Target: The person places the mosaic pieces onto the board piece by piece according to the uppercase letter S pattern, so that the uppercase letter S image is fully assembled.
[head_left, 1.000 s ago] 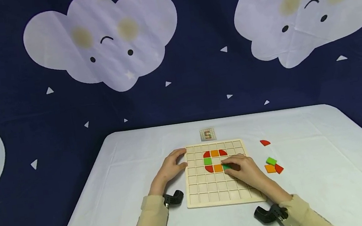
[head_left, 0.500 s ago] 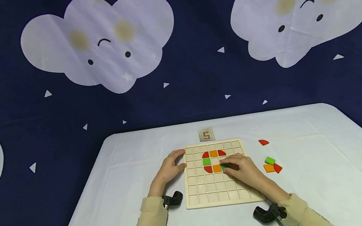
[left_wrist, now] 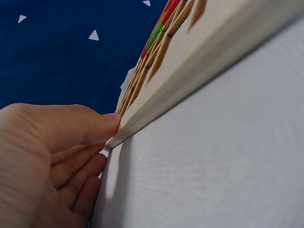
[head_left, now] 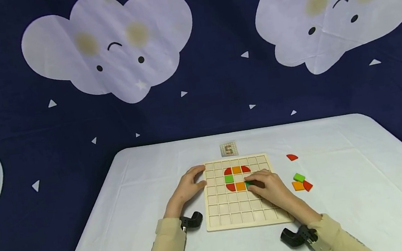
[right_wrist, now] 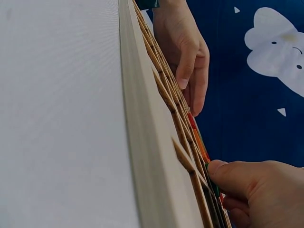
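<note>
A wooden grid board (head_left: 232,219) lies on the table, with red, orange and green pieces in its upper cells. My left hand (head_left: 187,188) rests at the board's left edge, thumb and fingers touching the rim; in the left wrist view the thumb of that hand (left_wrist: 61,137) lies against the frame. My right hand (head_left: 274,190) has thumb and fingertips at a dark green piece (head_left: 248,184) beside the lower orange square (head_left: 241,186). In the right wrist view the right hand's (right_wrist: 261,190) thumb is against the green piece, which is partly hidden.
A small pattern card (head_left: 228,149) lies behind the board. Right of the board are a red quarter piece (head_left: 292,157), a green piece (head_left: 299,177), an orange piece (head_left: 298,186) and another red piece (head_left: 308,186). A dark cloud-patterned cloth hangs behind the table.
The head view has shifted slightly. Both hands keep their places on the board, and the right fingertips stay at the dark green piece.
</note>
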The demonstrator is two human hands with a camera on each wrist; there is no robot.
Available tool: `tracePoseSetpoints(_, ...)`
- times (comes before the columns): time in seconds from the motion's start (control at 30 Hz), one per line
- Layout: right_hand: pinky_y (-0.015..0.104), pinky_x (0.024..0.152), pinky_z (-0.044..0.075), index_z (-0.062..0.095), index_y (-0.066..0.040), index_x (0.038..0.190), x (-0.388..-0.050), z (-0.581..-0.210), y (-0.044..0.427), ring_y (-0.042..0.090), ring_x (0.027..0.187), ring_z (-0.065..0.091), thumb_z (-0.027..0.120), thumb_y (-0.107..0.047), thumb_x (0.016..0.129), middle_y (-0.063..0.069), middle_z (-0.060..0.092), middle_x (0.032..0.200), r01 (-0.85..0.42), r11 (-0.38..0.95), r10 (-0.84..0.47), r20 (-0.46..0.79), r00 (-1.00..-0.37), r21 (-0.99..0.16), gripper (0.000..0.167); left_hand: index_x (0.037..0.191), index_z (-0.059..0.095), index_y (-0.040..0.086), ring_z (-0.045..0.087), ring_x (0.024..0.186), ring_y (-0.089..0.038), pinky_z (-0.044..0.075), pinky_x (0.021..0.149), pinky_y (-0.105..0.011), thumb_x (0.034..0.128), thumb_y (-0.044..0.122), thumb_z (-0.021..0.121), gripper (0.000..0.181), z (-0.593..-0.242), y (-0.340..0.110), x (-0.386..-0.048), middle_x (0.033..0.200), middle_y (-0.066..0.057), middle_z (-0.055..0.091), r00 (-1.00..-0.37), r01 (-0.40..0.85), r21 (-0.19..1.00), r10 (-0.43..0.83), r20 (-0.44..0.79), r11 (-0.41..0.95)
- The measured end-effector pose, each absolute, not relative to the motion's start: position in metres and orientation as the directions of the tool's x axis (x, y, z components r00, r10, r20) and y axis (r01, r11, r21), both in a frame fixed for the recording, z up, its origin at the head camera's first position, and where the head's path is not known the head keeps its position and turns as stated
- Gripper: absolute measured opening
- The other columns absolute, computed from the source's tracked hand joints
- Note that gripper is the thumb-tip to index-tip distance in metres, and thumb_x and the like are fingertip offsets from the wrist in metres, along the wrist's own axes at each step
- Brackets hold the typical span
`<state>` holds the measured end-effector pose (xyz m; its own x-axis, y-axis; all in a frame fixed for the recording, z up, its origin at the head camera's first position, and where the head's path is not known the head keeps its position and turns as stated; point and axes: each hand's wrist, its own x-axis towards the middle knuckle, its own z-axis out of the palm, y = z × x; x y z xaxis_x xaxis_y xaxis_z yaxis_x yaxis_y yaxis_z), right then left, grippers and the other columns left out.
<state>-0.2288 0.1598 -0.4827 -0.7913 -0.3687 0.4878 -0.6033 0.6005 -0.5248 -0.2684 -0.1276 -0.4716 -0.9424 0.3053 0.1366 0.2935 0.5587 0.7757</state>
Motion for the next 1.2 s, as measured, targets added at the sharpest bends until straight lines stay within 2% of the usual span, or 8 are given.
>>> tracePoseSetpoints(0.37, 0.042, 0.084, 0.050, 0.073, -0.008, 0.102, -0.229, -0.485, 0.158, 0.019, 0.095, 0.061, 0.079, -0.013, 0.076, 0.001, 0.069, 0.099, -0.644, 0.604, -0.390, 0.530, -0.753, -0.470, 0.027, 0.135, 0.049, -0.001, 0.036, 0.132, -0.029, 0.026, 0.111, -0.043, 0.0851, 0.004, 0.064, 0.052, -0.471, -0.128, -0.267, 0.139, -0.013, 0.046, -0.943, 0.290, 0.779, 0.305, 0.133, 0.556)
tracePoseSetpoints(0.53, 0.032, 0.076, 0.055, 0.073, -0.008, 0.103, -0.230, -0.475, 0.159, 0.016, 0.091, 0.063, 0.077, -0.015, 0.079, 0.000, 0.069, 0.098, -0.618, 0.556, -0.360, 0.510, -0.781, -0.556, 0.025, 0.134, 0.049, -0.002, 0.036, 0.132, -0.029, 0.026, 0.111, -0.043, 0.0847, 0.003, 0.065, 0.052, -0.471, -0.131, -0.267, 0.138, -0.013, 0.047, -0.942, 0.297, 0.781, 0.302, 0.146, 0.550)
tracePoseSetpoints(0.6, 0.032, 0.075, 0.056, 0.073, -0.008, 0.103, -0.231, -0.468, 0.164, 0.017, 0.090, 0.064, 0.076, -0.016, 0.080, 0.002, 0.069, 0.100, -0.557, 0.553, -0.322, 0.458, -0.829, -0.620, 0.025, 0.134, 0.049, -0.002, 0.036, 0.132, -0.029, 0.026, 0.111, -0.042, 0.0848, 0.003, 0.065, 0.052, -0.471, -0.130, -0.268, 0.138, -0.014, 0.047, -0.941, 0.300, 0.782, 0.305, 0.148, 0.546)
tracePoseSetpoints(0.7, 0.039, 0.079, 0.055, 0.073, -0.007, 0.104, -0.235, -0.456, 0.179, 0.025, 0.094, 0.065, 0.075, -0.019, 0.082, 0.006, 0.068, 0.104, -0.452, 0.585, -0.272, 0.361, -0.892, -0.673, 0.026, 0.134, 0.049, -0.002, 0.036, 0.132, -0.028, 0.026, 0.111, -0.042, 0.0845, 0.003, 0.065, 0.052, -0.471, -0.129, -0.268, 0.138, -0.013, 0.047, -0.943, 0.294, 0.785, 0.300, 0.144, 0.545)
tracePoseSetpoints(0.8, 0.048, 0.085, 0.050, 0.072, -0.006, 0.106, -0.239, -0.441, 0.207, 0.033, 0.100, 0.062, 0.073, -0.022, 0.083, 0.010, 0.068, 0.108, -0.353, 0.649, -0.234, 0.265, -0.935, -0.674, 0.028, 0.134, 0.049, -0.002, 0.036, 0.132, -0.028, 0.026, 0.111, -0.042, 0.0847, 0.003, 0.065, 0.052, -0.471, -0.128, -0.267, 0.139, -0.013, 0.046, -0.944, 0.290, 0.785, 0.298, 0.141, 0.547)
tracePoseSetpoints(0.9, 0.050, 0.085, 0.050, 0.070, -0.003, 0.109, -0.240, -0.427, 0.243, 0.035, 0.100, 0.062, 0.072, -0.026, 0.085, 0.013, 0.067, 0.110, -0.264, 0.694, -0.216, 0.156, -0.964, -0.670, 0.033, 0.134, 0.049, -0.002, 0.037, 0.132, -0.028, 0.026, 0.111, -0.041, 0.0847, 0.003, 0.064, 0.052, -0.472, -0.127, -0.267, 0.138, -0.013, 0.047, -0.942, 0.297, 0.781, 0.304, 0.145, 0.549)
tracePoseSetpoints(1.07, 0.044, 0.082, 0.050, 0.069, -0.004, 0.111, -0.233, -0.422, 0.287, 0.028, 0.098, 0.061, 0.072, -0.034, 0.083, 0.008, 0.069, 0.104, -0.112, 0.737, -0.212, -0.072, -0.975, -0.667, 0.041, 0.135, 0.049, -0.001, 0.036, 0.132, -0.028, 0.026, 0.111, -0.041, 0.0853, 0.004, 0.065, 0.052, -0.471, -0.127, -0.267, 0.139, -0.013, 0.046, -0.940, 0.300, 0.772, 0.310, 0.140, 0.561)
tracePoseSetpoints(1.2, 0.037, 0.077, 0.050, 0.070, -0.004, 0.109, -0.232, -0.428, 0.297, 0.021, 0.092, 0.061, 0.074, -0.035, 0.081, 0.004, 0.070, 0.097, -0.095, 0.747, -0.240, -0.133, -0.962, -0.658, 0.042, 0.135, 0.048, -0.002, 0.036, 0.132, -0.029, 0.026, 0.111, -0.043, 0.0852, 0.004, 0.064, 0.053, -0.470, -0.127, -0.268, 0.139, -0.013, 0.046, -0.939, 0.303, 0.773, 0.315, 0.141, 0.557)
